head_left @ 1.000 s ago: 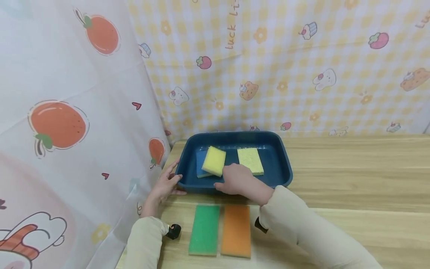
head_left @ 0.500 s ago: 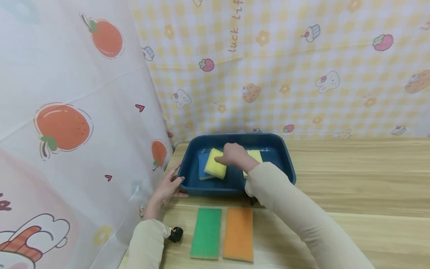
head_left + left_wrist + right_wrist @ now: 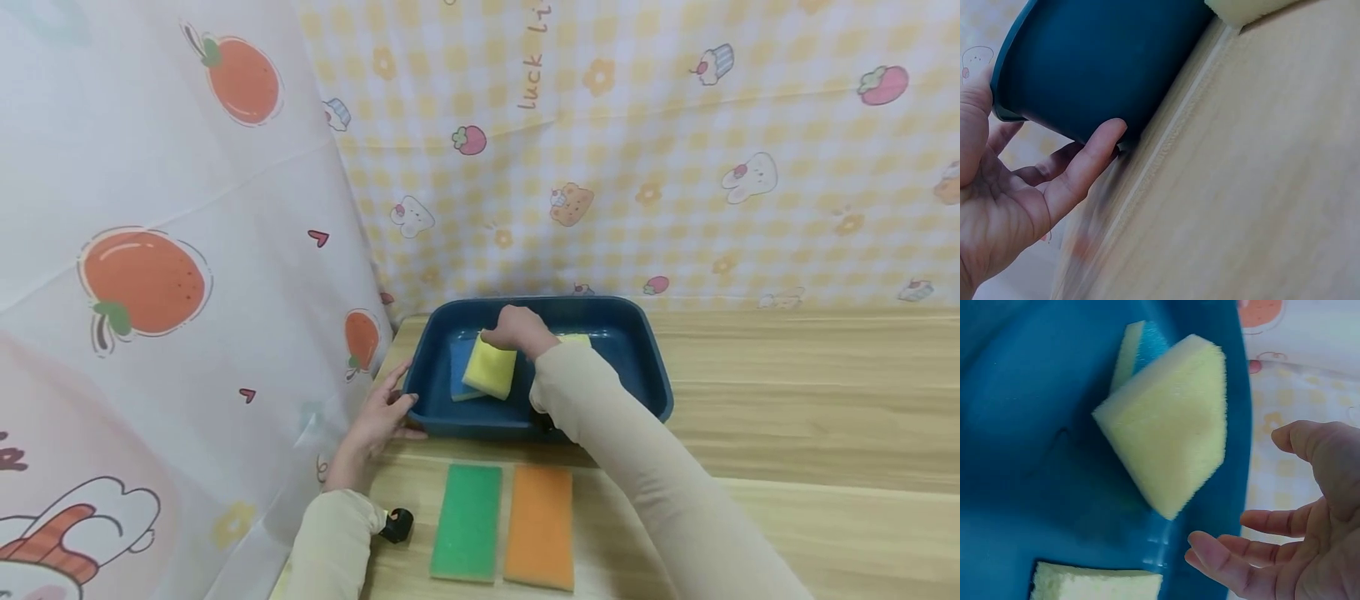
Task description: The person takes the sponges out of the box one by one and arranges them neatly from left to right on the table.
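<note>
My left hand (image 3: 375, 421) holds the left end of the dark blue tray (image 3: 480, 427), its thumb over the rim and its other fingers along the outer wall. Inside the tray a yellow sponge (image 3: 491, 367) lies tilted on a blue sponge (image 3: 459, 375), covering part of it. Over these hovers my right hand (image 3: 522, 329), hiding the yellow sponge's far corner in the head view. In the right wrist view this hand's fingers are spread and loosely bent, apart from the sponge. A second yellow sponge (image 3: 1097, 586) lies further right in the tray, mostly behind the right arm in the head view.
In front of the tray, a green sponge (image 3: 467, 523) and an orange sponge (image 3: 540, 525) lie side by side on the wooden table (image 3: 810, 400). A patterned cloth (image 3: 637, 150) hangs behind the tray, and a white printed cloth (image 3: 247, 333) hangs on the left.
My right hand has moved from the tray's near rim to the far side of the upper yellow sponge. The left hand stays on the tray; the sponges keep their places.
</note>
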`<state>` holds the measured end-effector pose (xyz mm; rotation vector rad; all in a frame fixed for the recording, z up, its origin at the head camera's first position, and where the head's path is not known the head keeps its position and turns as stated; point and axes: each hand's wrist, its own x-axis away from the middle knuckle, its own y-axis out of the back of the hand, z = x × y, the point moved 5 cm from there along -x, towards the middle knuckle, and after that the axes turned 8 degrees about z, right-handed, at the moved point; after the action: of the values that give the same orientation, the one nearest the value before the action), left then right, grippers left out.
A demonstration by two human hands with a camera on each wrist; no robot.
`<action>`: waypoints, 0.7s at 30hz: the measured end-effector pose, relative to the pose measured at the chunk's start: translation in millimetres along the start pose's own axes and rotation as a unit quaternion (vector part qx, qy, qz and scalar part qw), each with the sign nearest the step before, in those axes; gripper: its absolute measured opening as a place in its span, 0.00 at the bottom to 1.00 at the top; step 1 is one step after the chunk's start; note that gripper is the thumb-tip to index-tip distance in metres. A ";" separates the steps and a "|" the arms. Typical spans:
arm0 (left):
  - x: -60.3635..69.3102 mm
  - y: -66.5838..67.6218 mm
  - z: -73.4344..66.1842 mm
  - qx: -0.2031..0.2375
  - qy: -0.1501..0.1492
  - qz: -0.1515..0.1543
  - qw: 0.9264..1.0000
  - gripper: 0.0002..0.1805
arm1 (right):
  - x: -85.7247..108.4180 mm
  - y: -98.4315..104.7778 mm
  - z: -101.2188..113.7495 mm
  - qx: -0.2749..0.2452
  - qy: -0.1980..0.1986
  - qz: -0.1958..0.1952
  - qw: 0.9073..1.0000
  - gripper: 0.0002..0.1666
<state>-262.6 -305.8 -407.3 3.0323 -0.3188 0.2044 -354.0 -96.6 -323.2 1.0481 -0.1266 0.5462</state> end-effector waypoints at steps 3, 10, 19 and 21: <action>1.2 -0.7 -2.1 -0.001 -0.004 -0.003 1.000 0.35 | -3.4 -4.5 -1.2 -0.009 -0.002 0.005 1.000 0.29; 1.8 -2.0 -3.5 0.004 -0.011 0.000 1.000 0.35 | -14.8 -7.4 -4.0 -0.033 -0.009 0.011 0.999 0.30; 1.7 -2.6 -4.2 0.006 -0.019 -0.004 1.000 0.35 | -20.9 -9.3 -3.9 -0.013 -0.010 0.017 1.000 0.28; 1.6 -3.0 -3.9 0.006 -0.018 -0.002 1.000 0.35 | -21.8 -10.5 -3.7 -0.010 -0.009 0.021 1.000 0.29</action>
<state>-260.9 -302.8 -403.5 3.0516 -0.3152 0.1537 -368.2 -105.5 -341.0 1.0329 -0.1708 0.5722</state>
